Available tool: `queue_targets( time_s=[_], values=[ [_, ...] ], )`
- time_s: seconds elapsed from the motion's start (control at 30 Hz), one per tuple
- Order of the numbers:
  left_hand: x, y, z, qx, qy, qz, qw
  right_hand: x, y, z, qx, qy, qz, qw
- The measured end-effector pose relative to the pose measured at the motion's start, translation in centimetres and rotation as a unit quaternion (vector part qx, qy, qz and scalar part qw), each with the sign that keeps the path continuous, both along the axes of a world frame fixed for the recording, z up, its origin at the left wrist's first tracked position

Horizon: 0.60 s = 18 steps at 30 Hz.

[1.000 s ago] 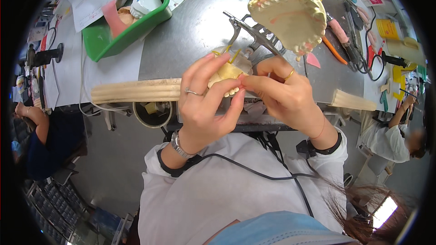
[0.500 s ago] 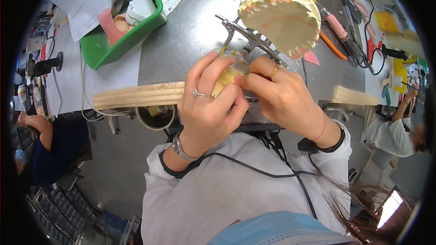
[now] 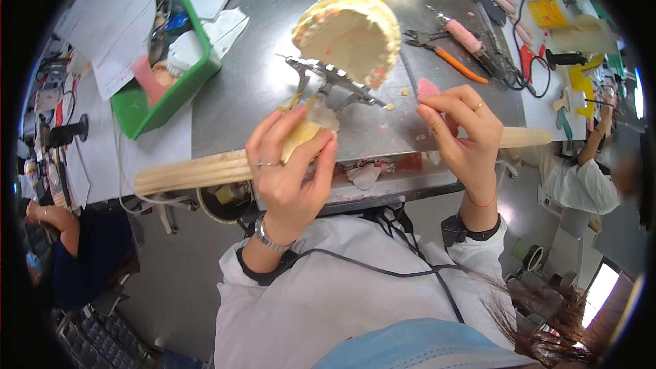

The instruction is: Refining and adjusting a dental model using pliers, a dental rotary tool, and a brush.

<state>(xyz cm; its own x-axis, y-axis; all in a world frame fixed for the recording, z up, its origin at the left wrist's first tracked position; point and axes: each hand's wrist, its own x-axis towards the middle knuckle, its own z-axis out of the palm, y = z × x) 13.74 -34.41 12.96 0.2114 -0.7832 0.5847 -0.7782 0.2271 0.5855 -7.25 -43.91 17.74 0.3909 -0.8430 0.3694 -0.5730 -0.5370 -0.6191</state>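
Centrally, left hand [image 3: 287, 171] fingers pinching yellow wax piece [image 3: 301, 138], right hand [image 3: 461, 133] raised, fingers loosely curled, empty.

Your left hand [image 3: 287, 171] sits at the near edge of the metal table [image 3: 246, 89], closed around a small cast piece [image 3: 304, 138]. Your right hand [image 3: 461, 133] is to its right, apart from it, fingers curled with nothing clearly in them. Just beyond and between the two stands the articulator frame [image 3: 328, 85], with the large dental cast [image 3: 348, 34] on its far side. Far left on the table lies a tray [image 3: 181, 85] with items in it. To the far right lie pliers [image 3: 444, 51] and other tools. A wooden strip [image 3: 191, 172] runs along the near edge, left of your left hand.
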Motion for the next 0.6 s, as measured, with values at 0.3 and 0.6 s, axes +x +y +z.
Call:
queue_targets(
  time_s=[0.3, 0.6],
  values=[
    [0.1, -0.2, 0.0, 0.016, -0.002, -0.002, 1.000, -1.1, -2.6, -1.9, 0.036, 0.010, 0.057, 0.998],
    [0.8, -0.1, -0.3, -0.001, -0.017, -0.021, 1.000, -0.1, -4.1, -2.3, -0.055, 0.100, 0.151, 0.982]
  ],
)
